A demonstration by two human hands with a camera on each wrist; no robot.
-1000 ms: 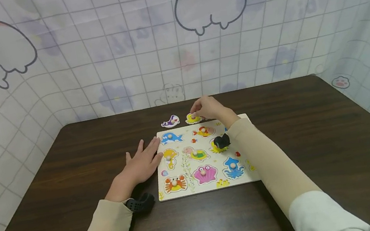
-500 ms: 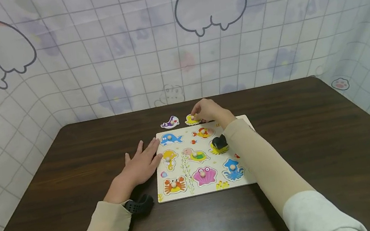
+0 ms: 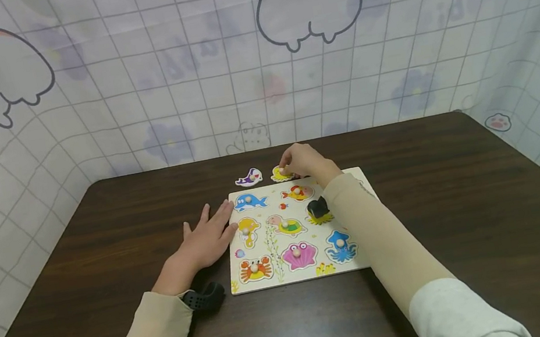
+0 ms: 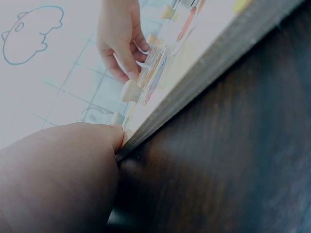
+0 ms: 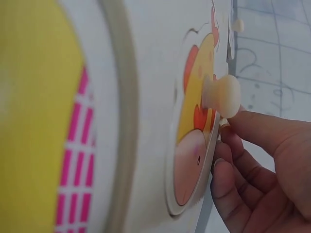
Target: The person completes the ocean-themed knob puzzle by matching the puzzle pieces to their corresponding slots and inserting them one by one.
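Observation:
My right hand (image 3: 305, 162) reaches past the far edge of a wooden peg puzzle board (image 3: 280, 282). Its thumb and index finger pinch the knob of a yellow puzzle piece (image 3: 277, 175) on the table; the hand hides part of that piece. In the right wrist view, the hand's fingertips curl behind the goldfish piece (image 5: 200, 92) and its large knob. My left hand (image 3: 207, 240) lies flat with spread fingers, its fingertips over the board's left edge. A purple and white puzzle piece (image 3: 248, 178) lies left of the yellow one.
Fitted in the board are a blue whale (image 3: 250, 201), turtle (image 3: 287, 226), crab (image 3: 256, 269), pink shell (image 3: 299, 255), blue octopus (image 3: 341, 247) and other sea animals. The right forearm covers the board's right side. A patterned cloth (image 3: 204, 84) hangs behind the dark table (image 3: 467, 208).
My right forearm has shifted slightly left, while its fingers stay at the yellow puzzle piece. The left hand keeps its place at the board.

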